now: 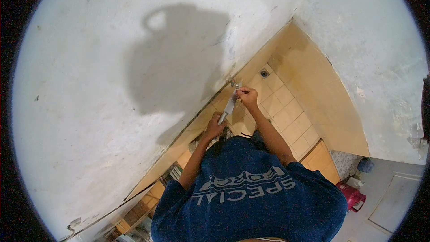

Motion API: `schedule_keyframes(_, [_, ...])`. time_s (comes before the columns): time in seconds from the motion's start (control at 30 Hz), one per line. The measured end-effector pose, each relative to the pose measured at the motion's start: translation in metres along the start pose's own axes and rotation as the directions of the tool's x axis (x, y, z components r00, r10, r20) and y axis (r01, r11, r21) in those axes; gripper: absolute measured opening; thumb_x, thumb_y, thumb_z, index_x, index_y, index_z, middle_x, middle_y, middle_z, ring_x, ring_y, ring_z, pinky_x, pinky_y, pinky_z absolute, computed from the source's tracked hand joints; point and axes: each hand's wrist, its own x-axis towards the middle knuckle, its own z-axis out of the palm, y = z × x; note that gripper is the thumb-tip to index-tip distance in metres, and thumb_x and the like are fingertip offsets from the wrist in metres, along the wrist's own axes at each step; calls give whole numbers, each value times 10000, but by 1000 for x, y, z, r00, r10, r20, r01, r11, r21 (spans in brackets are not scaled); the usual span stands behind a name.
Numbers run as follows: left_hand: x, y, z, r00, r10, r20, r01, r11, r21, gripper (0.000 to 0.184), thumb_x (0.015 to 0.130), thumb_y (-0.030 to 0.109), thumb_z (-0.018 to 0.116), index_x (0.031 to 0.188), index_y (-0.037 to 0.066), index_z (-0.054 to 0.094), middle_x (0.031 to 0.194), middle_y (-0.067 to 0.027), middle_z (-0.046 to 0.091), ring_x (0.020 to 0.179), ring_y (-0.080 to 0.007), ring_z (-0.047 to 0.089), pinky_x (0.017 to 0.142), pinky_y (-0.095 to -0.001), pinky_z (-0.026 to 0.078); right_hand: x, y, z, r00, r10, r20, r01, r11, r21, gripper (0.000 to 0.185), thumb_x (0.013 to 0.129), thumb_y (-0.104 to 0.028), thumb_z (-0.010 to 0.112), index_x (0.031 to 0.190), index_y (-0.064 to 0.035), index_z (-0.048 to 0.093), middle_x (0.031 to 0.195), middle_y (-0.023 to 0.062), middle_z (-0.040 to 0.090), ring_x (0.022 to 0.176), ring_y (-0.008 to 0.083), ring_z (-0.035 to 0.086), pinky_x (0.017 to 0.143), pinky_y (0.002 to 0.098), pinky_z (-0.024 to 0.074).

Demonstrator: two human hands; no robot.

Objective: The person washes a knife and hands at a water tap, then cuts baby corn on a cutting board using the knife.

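A knife (230, 105) with a wide grey blade and a pale handle slants up from my left hand toward the wall tap. My left hand (216, 126) is closed round the handle. At the tip end of the blade, my right hand (247, 97) has its fingers pinched together, seemingly on the blade; the exact contact is too small to see. Just beyond those fingertips, a small tap (233, 83) sticks out of the wall. I cannot tell whether water runs from it.
A whitewashed wall (89, 62) with a large shadow rises close on the left. Below lies a tiled floor (280, 107) with a drain (264, 73), bordered by a low tan wall band (322, 76). A pink gas cylinder (351, 196) stands at the lower right, near a grey door (396, 197).
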Motion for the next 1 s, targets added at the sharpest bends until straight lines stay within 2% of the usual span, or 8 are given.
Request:
schedule_keyframes(0.17, [-1, 2, 0, 999, 40, -20, -40, 999, 5, 546, 945, 329, 772, 1332, 44, 512, 1185, -277, 708, 1081, -401, 711, 942, -489, 537, 1, -3, -3, 997, 51, 54, -40, 983, -178, 146, 893, -122, 744, 955, 9, 763, 855, 86, 752, 745, 150, 705, 655, 297, 562])
schedule_keyframes(0.23, [-1, 2, 1, 996, 75, -55, -73, 997, 37, 540, 949, 326, 769, 1328, 42, 509, 1157, -276, 710, 1051, -391, 710, 932, -489, 537, -4, 4, 1, 990, -62, -128, 12, 932, -362, 292, 898, -168, 789, 1150, -36, 724, 1011, 105, 761, 871, 176, 715, 742, 307, 563])
schedule_keyframes(0.37, [-1, 5, 0, 998, 50, -42, -49, 999, 12, 531, 956, 319, 763, 1327, 42, 504, 1113, -253, 712, 959, -338, 710, 861, -470, 549, -6, 12, 2, 994, -7, -113, -14, 983, -182, 494, 889, -235, 852, 1308, -72, 647, 1195, 126, 732, 1027, 208, 708, 813, 319, 564])
schedule_keyframes(0.43, [-5, 20, -2, 993, -112, 28, 114, 989, -91, 528, 961, 318, 761, 1328, 45, 498, 1093, -224, 705, 874, -275, 690, 780, -438, 548, -11, -8, -6, 831, 494, 254, -536, 834, 130, 560, 899, -247, 869, 1367, -65, 621, 1292, 125, 702, 1116, 215, 692, 872, 347, 583])
schedule_keyframes(0.47, [-5, 23, -2, 993, -114, 31, 116, 989, -90, 528, 961, 318, 761, 1328, 45, 498, 1093, -224, 705, 874, -275, 690, 780, -438, 548, -14, -10, -8, 830, 497, 252, -538, 833, 130, 560, 899, -247, 869, 1367, -65, 621, 1292, 125, 702, 1116, 215, 692, 872, 347, 583])
schedule_keyframes(0.53, [-3, 19, 1, 998, -48, 36, 54, 984, -172, 535, 968, 321, 756, 1335, 35, 491, 1128, -216, 691, 835, -240, 677, 724, -412, 540, -20, 4, -11, 693, 449, 564, -601, 792, 107, 485, 941, -207, 828, 1353, -29, 644, 1264, 99, 715, 1131, 211, 696, 934, 369, 598])
schedule_keyframes(0.83, [19, 15, 14, 999, 11, 35, -13, 999, 36, 563, 1000, 388, 711, 1369, 40, 468, 1219, -251, 672, 1046, -362, 697, 930, -496, 525, -11, 34, -14, 720, 600, 347, -658, 750, 69, 319, 967, -206, 801, 1109, 70, 728, 1006, 117, 765, 852, 240, 759, 845, 386, 648])
schedule_keyframes(1.0, [14, 28, 11, 1000, 20, 15, -22, 996, 81, 513, 1004, 354, 703, 1373, 85, 470, 1154, -264, 697, 1071, -414, 696, 947, -498, 519, -6, 7, -19, 720, 611, 329, -684, 704, 191, 315, 946, -209, 821, 1086, 58, 730, 1021, 124, 765, 868, 258, 764, 859, 402, 646])
